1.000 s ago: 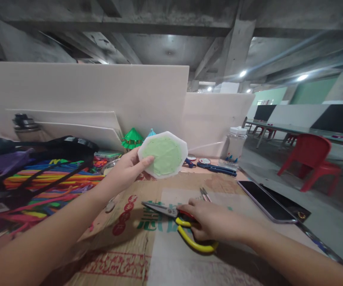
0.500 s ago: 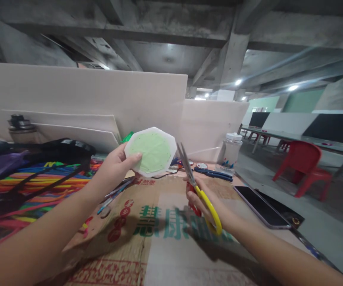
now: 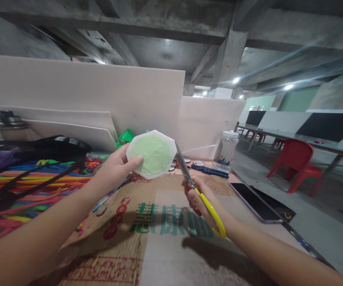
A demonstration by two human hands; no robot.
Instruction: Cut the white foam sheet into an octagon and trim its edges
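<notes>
- Green-and-white octagon (image 3: 152, 153) held above printed cardboard (image 3: 124, 240), pinched between thumb and fingers of left hand (image 3: 119, 165).
- Yellow-and-red scissors (image 3: 186, 170) gripped in right hand (image 3: 209, 194), fingers curled around handles, blades just beside octagon's right edge; cannot tell whether touching.
- Phone (image 3: 255, 202) lying right of scissors.

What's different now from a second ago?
The right hand has lifted the scissors up off the cardboard, and their blades now point upward beside the right edge of the green-and-white octagon. Nothing was let go. The left hand still holds the octagon, and the phone still lies on the right.
</notes>
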